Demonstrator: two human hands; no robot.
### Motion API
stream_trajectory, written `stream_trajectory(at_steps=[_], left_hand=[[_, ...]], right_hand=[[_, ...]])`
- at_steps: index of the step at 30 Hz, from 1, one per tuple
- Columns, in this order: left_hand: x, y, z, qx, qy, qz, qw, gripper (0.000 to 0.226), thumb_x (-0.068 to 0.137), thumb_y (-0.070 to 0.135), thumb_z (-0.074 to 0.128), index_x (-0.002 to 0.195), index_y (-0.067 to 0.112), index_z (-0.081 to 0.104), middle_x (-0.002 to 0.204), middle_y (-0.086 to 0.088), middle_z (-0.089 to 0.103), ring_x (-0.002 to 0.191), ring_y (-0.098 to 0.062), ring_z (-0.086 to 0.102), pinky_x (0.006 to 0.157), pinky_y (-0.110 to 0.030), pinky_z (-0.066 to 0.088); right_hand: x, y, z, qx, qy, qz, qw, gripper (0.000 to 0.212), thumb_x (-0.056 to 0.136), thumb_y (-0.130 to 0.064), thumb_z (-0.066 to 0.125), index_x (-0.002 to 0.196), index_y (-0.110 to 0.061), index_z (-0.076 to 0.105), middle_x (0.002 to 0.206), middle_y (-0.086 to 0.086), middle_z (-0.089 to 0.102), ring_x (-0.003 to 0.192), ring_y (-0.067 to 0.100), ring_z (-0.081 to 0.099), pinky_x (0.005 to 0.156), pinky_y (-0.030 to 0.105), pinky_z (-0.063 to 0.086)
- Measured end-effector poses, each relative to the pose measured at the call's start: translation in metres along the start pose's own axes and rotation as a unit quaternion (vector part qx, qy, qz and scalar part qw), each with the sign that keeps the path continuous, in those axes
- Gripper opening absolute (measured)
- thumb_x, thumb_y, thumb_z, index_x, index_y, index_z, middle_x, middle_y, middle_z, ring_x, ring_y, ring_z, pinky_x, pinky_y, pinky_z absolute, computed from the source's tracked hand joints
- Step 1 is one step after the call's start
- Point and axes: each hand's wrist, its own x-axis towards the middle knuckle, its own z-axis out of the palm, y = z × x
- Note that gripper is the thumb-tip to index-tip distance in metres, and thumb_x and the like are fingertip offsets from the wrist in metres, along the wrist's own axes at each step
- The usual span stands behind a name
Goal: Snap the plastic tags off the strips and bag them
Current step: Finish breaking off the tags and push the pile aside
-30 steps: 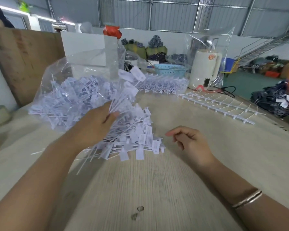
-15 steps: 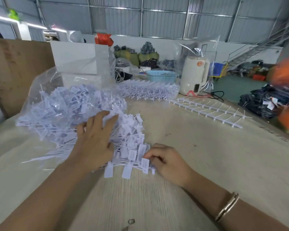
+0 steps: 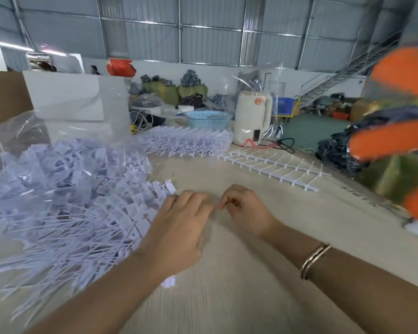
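Table: pale wooden top (image 3: 263,273) under both hands, serving as the sorting surface.
Bag: clear plastic bag (image 3: 29,141) up and left of the left hand, its mouth facing the hands so loose pieces can be swept in.
Loose tags: heap of white plastic tags (image 3: 65,194) spilling from the bag mouth to the left hand's fingertips; these look already snapped off.
Uncut strips: bundle of tag strips (image 3: 186,142) well beyond both hands, probably waiting their turn.
Bare runners: stripped frames (image 3: 270,166) beyond the right hand, set aside out of the working area.
Left hand: left hand (image 3: 179,232) lies palm down, fingers straight and together, resting on the heap's near edge, likely to corral the tags; it grips nothing.
Right hand: right hand (image 3: 244,208) has fingers curled inward beside the left fingertips; motion blur hides whether it pinches a tag, so I cannot tell.
Stray tag: one tag (image 3: 168,282) lies by the left wrist, outside the heap.
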Motion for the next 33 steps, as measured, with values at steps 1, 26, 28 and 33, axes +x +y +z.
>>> stream_trajectory(at_steps=[1, 26, 28, 33], left_hand=[[0.014, 0.004, 0.005, 0.013, -0.031, -0.005, 0.999, 0.046, 0.070, 0.021, 0.047, 0.115, 0.018, 0.058, 0.118, 0.001, 0.055, 0.112, -0.022, 0.049, 0.089, -0.032, 0.032], [0.113, 0.020, 0.094, -0.020, -0.077, 0.005, 0.997, 0.069, 0.084, 0.021, 0.054, 0.142, 0.015, 0.018, 0.146, -0.003, 0.019, 0.130, -0.022, 0.029, 0.100, -0.037, 0.033], [0.109, 0.024, 0.087, -0.025, -0.100, 0.016, 0.995, 0.069, 0.083, 0.022, 0.055, 0.141, 0.016, 0.019, 0.147, -0.003, 0.019, 0.133, -0.021, 0.028, 0.101, -0.036, 0.034], [0.084, 0.031, 0.063, -0.029, -0.175, 0.015, 0.984, 0.039, 0.088, 0.032, 0.050, 0.124, 0.019, 0.047, 0.121, -0.005, 0.057, 0.109, -0.028, 0.055, 0.069, -0.031, 0.038]], right_hand=[[0.007, 0.017, -0.004, -0.053, -0.012, 0.037, 0.998, 0.029, 0.077, 0.006, 0.050, 0.094, -0.010, 0.068, 0.098, 0.004, 0.057, 0.090, 0.018, 0.057, 0.081, 0.031, 0.044], [0.027, 0.076, -0.010, -0.389, -0.110, 0.101, 0.909, 0.039, 0.089, -0.042, 0.037, 0.119, -0.025, 0.054, 0.113, 0.005, 0.055, 0.108, 0.027, 0.055, 0.089, 0.038, 0.038], [-0.001, 0.047, -0.009, -0.392, -0.119, 0.031, 0.912, 0.040, 0.087, -0.040, 0.037, 0.119, -0.023, 0.053, 0.115, 0.004, 0.054, 0.108, 0.025, 0.055, 0.084, 0.037, 0.038], [-0.003, 0.034, -0.038, -0.215, -0.118, 0.116, 0.962, 0.039, 0.086, -0.038, 0.032, 0.080, -0.021, 0.067, 0.094, 0.004, 0.066, 0.093, 0.023, 0.059, 0.076, 0.030, 0.040]])
